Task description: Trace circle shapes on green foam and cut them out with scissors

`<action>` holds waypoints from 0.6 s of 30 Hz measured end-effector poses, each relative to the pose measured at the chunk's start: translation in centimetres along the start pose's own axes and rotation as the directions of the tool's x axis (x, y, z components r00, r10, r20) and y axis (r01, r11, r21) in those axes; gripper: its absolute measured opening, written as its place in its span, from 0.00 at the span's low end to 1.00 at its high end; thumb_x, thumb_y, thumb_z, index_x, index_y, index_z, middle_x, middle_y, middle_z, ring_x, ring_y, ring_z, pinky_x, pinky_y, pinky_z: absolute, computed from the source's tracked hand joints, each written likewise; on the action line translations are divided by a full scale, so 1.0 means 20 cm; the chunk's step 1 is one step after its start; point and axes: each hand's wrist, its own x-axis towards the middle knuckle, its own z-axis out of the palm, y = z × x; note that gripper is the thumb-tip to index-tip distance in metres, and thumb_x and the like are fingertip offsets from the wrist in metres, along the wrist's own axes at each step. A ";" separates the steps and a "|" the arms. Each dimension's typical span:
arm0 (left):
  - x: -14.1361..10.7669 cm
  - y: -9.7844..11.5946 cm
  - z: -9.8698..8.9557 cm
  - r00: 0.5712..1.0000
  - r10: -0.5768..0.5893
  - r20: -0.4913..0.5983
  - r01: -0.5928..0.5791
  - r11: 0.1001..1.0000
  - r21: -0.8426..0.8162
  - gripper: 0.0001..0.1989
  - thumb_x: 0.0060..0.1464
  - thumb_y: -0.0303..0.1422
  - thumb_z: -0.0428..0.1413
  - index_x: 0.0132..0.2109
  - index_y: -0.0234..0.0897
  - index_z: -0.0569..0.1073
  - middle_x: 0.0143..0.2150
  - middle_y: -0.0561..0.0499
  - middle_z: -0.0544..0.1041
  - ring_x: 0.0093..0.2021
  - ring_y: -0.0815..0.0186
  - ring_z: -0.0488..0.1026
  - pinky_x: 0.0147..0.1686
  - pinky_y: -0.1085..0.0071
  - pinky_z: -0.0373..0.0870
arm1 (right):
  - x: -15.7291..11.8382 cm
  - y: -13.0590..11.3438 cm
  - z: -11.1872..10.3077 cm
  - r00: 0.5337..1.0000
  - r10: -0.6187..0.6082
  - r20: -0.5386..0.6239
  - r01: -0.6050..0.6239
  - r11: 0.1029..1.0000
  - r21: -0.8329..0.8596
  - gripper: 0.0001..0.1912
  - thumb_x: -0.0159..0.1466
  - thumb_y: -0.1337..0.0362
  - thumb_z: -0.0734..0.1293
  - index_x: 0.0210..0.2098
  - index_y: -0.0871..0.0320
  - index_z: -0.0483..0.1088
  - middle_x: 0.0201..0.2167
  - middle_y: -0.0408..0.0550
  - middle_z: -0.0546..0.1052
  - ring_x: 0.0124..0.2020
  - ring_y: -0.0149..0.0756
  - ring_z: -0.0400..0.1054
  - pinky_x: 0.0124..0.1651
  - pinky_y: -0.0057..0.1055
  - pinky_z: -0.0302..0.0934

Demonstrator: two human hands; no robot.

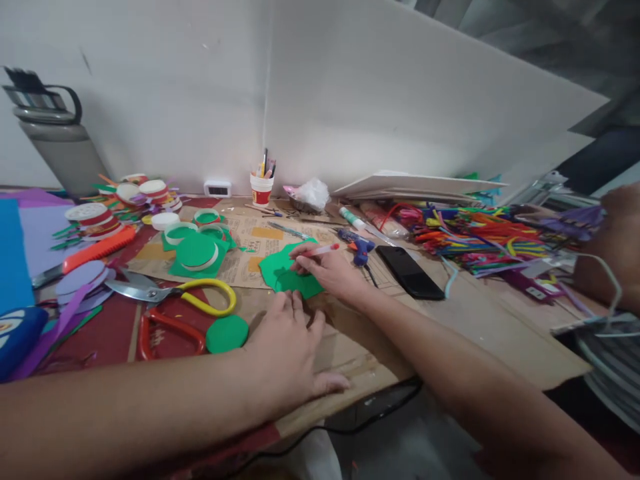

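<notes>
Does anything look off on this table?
Yes. The scissors lie with handles spread and blades apart near your left hand, a possible snag. The glue gun seems to lie on its side. I see no obvious spill or damage.

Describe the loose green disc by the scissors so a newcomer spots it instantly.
Find the big scissors with one yellow and one red handle. The green disc lies beside those handles, just beyond the left forearm. Unlike the green pieces farther back among round white pieces, it lies by itself.
</notes>
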 end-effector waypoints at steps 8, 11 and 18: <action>0.00 0.00 0.01 1.000 -0.009 -0.014 0.009 1.000 -0.007 0.47 0.53 0.64 0.38 0.64 0.29 0.65 0.59 0.20 0.67 0.62 0.35 0.63 0.55 0.44 0.55 | 0.01 0.01 -0.02 0.998 -0.027 0.051 0.033 0.992 -0.124 0.09 0.65 0.67 0.62 0.32 0.56 0.73 0.31 0.44 0.79 0.34 0.31 0.74 0.40 0.29 0.67; 0.00 -0.01 0.00 0.999 -0.009 -0.044 0.009 1.000 -0.009 0.45 0.55 0.62 0.39 0.63 0.29 0.66 0.58 0.21 0.68 0.60 0.36 0.64 0.54 0.44 0.56 | 0.01 0.01 -0.03 0.996 -0.053 0.066 0.061 0.988 -0.141 0.11 0.66 0.68 0.62 0.28 0.56 0.73 0.33 0.44 0.79 0.34 0.31 0.74 0.40 0.29 0.67; 0.03 -0.19 -0.20 0.995 0.003 -0.100 -0.008 0.999 -0.052 0.32 0.62 0.53 0.40 0.51 0.32 0.74 0.48 0.37 0.77 0.51 0.51 0.72 0.51 0.55 0.61 | 0.00 0.04 -0.03 0.986 -0.165 0.035 0.168 0.964 -0.208 0.08 0.64 0.68 0.64 0.34 0.54 0.75 0.34 0.44 0.79 0.36 0.35 0.72 0.43 0.32 0.64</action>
